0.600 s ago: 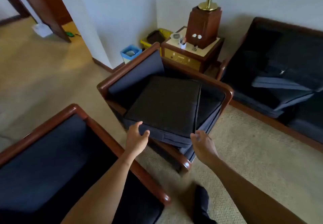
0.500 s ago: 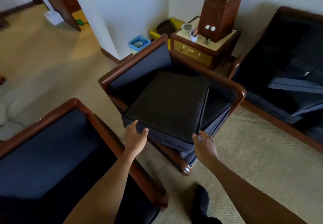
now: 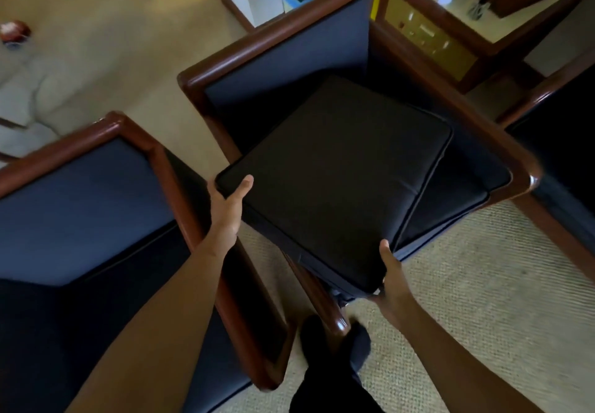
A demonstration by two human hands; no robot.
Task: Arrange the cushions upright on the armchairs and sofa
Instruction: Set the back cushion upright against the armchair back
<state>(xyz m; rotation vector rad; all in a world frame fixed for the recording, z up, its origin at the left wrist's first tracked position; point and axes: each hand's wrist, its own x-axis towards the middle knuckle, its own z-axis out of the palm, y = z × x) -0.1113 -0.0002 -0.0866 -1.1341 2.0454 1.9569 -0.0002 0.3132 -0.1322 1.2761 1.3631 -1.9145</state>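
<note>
Both hands' fingers (image 3: 245,184) grip cushion (image 3: 335,174) corners (thumbs on top).

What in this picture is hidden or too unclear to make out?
Head view only:
- Fingers of both hands, left and right: tucked under the cushion.
- Seat below: mostly covered by the cushion.
- Side table items: blurred, cut off by the top edge.
- Sofa: out of frame.
- Red object on the floor: too blurred to identify.

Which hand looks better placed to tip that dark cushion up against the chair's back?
Probably the right hand: it grips the cushion at its near bottom corner, partly underneath, so it can lift. The left hand clamps the left corner from the side, better for steadying.
</note>
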